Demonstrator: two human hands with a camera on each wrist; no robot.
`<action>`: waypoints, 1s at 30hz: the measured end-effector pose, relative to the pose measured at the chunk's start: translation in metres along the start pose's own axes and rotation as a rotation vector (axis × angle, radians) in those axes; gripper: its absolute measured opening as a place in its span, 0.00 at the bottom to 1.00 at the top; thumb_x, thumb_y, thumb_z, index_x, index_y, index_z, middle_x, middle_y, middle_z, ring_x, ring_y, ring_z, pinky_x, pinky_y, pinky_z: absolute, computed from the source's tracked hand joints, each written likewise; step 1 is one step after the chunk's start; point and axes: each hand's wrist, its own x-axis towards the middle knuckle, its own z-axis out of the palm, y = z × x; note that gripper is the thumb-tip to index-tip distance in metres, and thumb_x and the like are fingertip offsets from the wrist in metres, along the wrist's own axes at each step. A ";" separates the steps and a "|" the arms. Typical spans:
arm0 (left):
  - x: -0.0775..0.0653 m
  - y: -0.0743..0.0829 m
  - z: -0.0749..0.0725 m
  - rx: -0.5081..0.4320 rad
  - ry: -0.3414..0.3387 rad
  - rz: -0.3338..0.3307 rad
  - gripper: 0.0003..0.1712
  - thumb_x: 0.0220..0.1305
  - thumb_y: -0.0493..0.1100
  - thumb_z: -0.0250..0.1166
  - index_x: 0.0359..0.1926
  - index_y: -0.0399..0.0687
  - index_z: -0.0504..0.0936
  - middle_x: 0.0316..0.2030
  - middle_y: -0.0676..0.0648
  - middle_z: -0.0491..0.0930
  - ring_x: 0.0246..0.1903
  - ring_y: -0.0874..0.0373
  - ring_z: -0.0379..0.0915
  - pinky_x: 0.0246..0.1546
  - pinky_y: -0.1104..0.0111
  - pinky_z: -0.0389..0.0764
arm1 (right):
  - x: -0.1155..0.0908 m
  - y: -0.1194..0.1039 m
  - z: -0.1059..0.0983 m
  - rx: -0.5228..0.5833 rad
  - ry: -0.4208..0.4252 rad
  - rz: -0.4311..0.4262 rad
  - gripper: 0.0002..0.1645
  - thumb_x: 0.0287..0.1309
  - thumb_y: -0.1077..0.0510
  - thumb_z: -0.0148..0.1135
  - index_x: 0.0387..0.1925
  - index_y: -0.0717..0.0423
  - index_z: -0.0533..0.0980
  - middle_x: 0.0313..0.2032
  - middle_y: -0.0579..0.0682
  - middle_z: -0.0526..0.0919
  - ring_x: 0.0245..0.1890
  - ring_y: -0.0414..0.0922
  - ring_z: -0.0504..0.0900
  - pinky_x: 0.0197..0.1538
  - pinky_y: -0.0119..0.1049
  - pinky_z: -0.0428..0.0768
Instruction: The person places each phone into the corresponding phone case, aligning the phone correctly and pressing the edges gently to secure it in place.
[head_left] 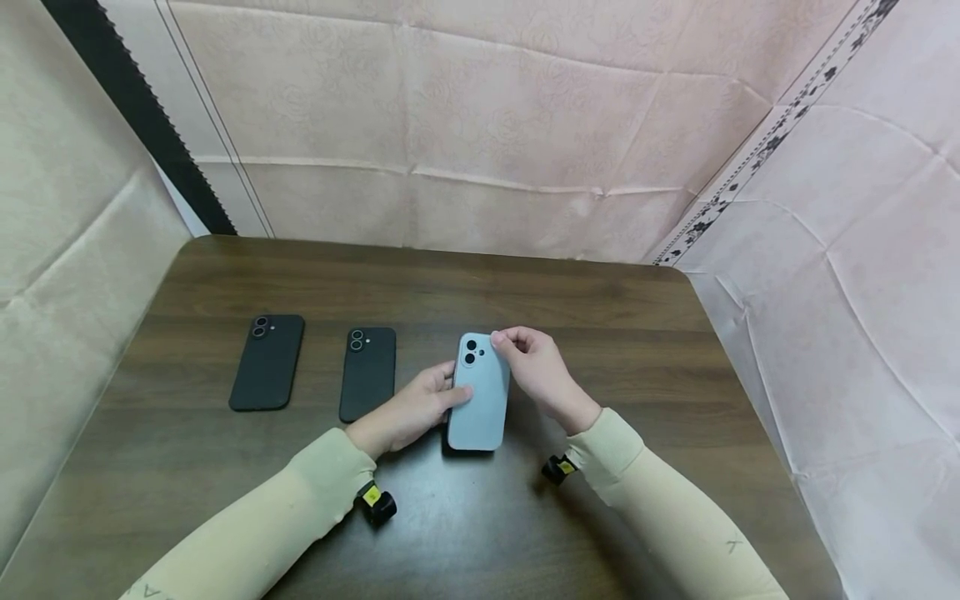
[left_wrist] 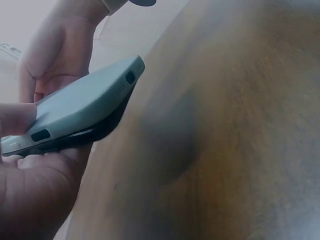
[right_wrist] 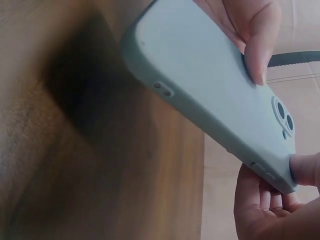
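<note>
A pale blue phone case (head_left: 483, 417) with camera cutouts is held over the table, back side up. My left hand (head_left: 420, 408) grips its left side, thumb on the back and fingers underneath. At the upper right corner, next to the camera end, my right hand (head_left: 540, 371) pinches the case between thumb and curled fingers. In the left wrist view a black phone (left_wrist: 107, 125) lies under the case, with a gap between them at the lower end. The right wrist view shows the case's side buttons and smooth back.
Two black phones lie face down to the left, one (head_left: 267, 362) farther out and the other (head_left: 369, 371) close beside my left forearm. The brown wooden table (head_left: 600, 308) ends at a pale cloth backdrop (head_left: 495, 117) behind and at both sides.
</note>
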 end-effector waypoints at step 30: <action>-0.005 -0.002 0.008 0.218 -0.024 0.019 0.27 0.74 0.38 0.52 0.69 0.38 0.59 0.59 0.40 0.74 0.56 0.50 0.73 0.54 0.57 0.76 | 0.011 -0.012 -0.007 -0.080 -0.092 -0.019 0.21 0.57 0.36 0.64 0.39 0.48 0.83 0.42 0.47 0.82 0.43 0.47 0.76 0.40 0.42 0.78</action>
